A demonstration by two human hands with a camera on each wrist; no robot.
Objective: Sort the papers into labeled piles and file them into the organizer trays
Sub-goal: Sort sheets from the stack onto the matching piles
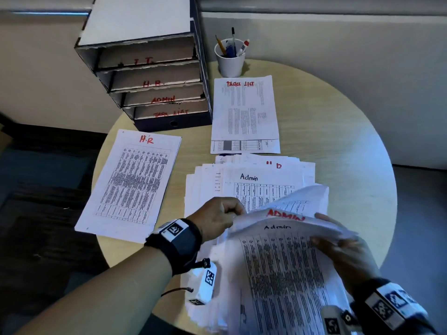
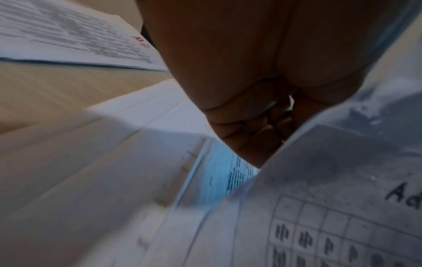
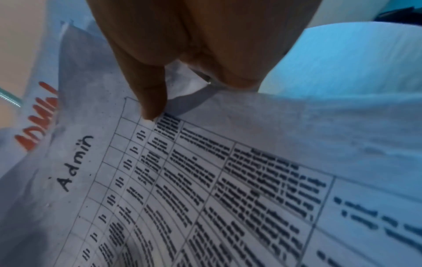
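A bundle of Admin sheets (image 1: pixel 285 269) is lifted near the table's front edge, with "Admin" in black on top and "ADMIN" in red behind. My left hand (image 1: pixel 219 220) pinches its upper left corner, fingers curled (image 2: pixel 248 126). My right hand (image 1: pixel 343 252) grips the right edge, thumb (image 3: pixel 148 90) pressed on the printed table of the Admin sheet (image 3: pixel 205 180). Beneath lies a loose stack (image 1: pixel 254 180) with another Admin sheet on top and an H.R sheet peeking out behind. An H.R pile (image 1: pixel 130 182) lies at the left, a Task List pile (image 1: pixel 244 112) at the back.
A cardboard organizer (image 1: pixel 154 76) with trays marked I.T., H.R., ADMIN and TASK LIST stands at the back left of the round wooden table (image 1: pixel 338 141). A white cup of pens (image 1: pixel 229 58) stands beside it. Walls close in behind.
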